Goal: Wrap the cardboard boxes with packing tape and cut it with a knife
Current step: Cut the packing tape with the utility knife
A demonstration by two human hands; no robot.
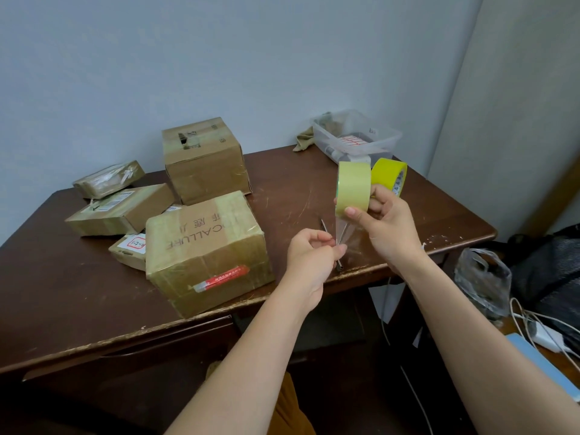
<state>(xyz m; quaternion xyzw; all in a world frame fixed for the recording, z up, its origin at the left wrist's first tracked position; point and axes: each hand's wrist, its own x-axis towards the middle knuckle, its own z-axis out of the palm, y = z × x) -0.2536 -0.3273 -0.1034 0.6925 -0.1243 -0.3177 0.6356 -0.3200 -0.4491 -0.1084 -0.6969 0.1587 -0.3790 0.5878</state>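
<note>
My right hand (384,221) grips a pale yellow roll of packing tape (353,186) and holds it upright above the table. A clear strip of tape hangs down from the roll, and my left hand (310,251) pinches its free end. Behind the strip a knife (329,238) lies on the table, mostly hidden by my hands. A large cardboard box (205,252) with a red label stands to the left of my left hand. Another tall box (204,160) stands behind it.
Three flatter parcels (119,208) lie at the left of the brown table (439,221). A bright yellow tape roll (390,175) and a clear plastic bin (357,136) sit at the back right. A plastic bag (483,277) and cables lie to the right of the table.
</note>
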